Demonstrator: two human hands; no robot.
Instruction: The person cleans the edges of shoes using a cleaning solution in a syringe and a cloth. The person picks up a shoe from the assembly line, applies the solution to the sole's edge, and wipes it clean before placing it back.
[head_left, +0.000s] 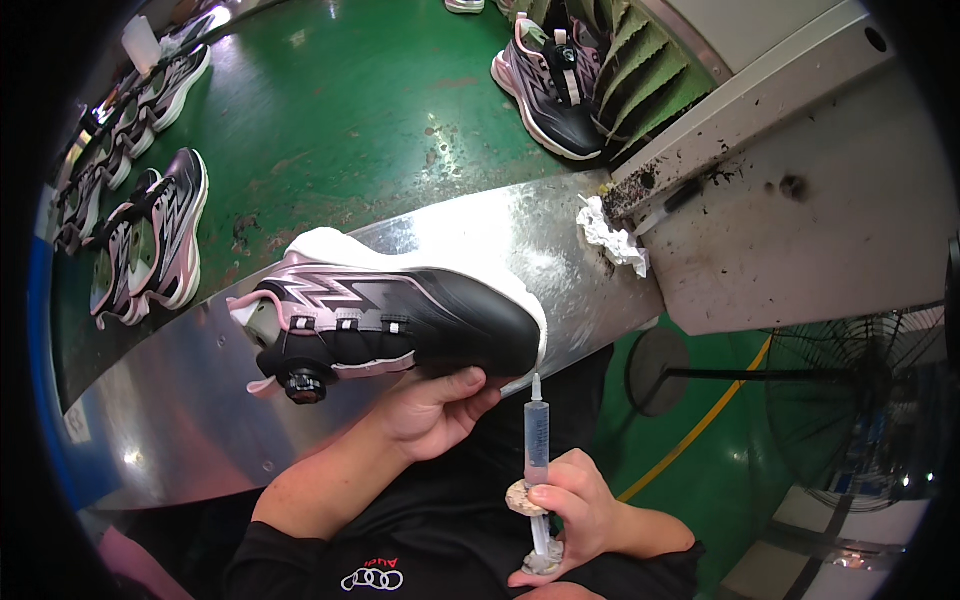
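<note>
Overhead, from a head-worn camera, we look down on a shoe production line.
Conveyor: a green belt fills the upper half of our view, carrying sneakers along its left edge and one more black-and-pink pair at the top.
Metal rail: a curved, polished steel apron runs between the belt and us.
Machine housing: a grey box, flecked with dark residue, stands at the right, with a crumpled white rag just beside its lower corner.
Fan: a black floor fan stands on the green floor at the lower right.
Shoe: our black sneaker, with a pink zigzag pattern, white sole and round dial closure, lies on its side over the steel apron, toe pointing right.
Left hand: our left hand is clamped on the shoe from below, fingers curled under the toe end.
Right hand: our right hand is closed around a syringe, well apart from the left.
Syringe: the clear syringe stands upright, tip up, just below the shoe's toe, its flange and plunger caked with dried residue.
</note>
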